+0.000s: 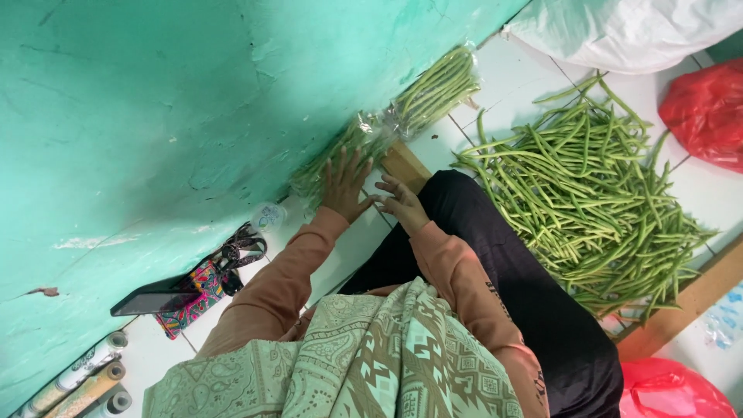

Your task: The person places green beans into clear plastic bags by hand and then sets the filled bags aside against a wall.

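My left hand lies flat with fingers spread on a clear plastic bag of green beans that leans against the green wall. My right hand hovers just beside it with fingers loosely apart, holding nothing, near a wooden board. A second clear bag of green beans lies further along the wall. A big loose heap of green beans is spread on the white tiled floor to my right, beside my black-clad leg.
A white sack and a red plastic bag sit beyond the heap; another red bag lies near my knee. A wooden plank edges the heap. A phone, patterned pouch and rolls lie by the wall.
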